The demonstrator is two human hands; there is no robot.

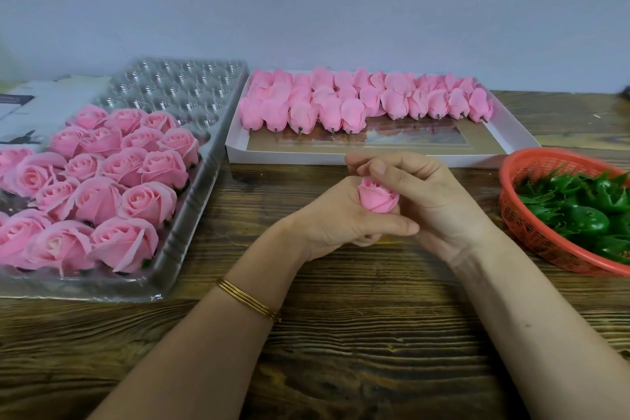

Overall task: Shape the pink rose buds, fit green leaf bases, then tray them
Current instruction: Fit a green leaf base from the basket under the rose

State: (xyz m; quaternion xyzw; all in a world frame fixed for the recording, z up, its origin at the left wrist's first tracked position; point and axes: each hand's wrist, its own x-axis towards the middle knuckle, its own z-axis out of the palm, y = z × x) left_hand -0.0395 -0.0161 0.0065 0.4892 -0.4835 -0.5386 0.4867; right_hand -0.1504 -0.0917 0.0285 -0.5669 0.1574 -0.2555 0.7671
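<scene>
1. Bottom half of the rose bud [376,198] is buried between the left hand [341,218] and right hand [426,194], so its base is hidden.
2. The red basket [531,235] runs off the right edge, and its rim is kinda blurry.
3. The clear tray [177,85] gets chopped by the left edge.

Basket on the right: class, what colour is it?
The basket is orange-red, shown best in the head view.

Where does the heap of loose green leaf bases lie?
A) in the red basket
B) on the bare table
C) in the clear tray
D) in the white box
A: the leaf bases are heaped inside the red basket at the right side of the table.
</scene>
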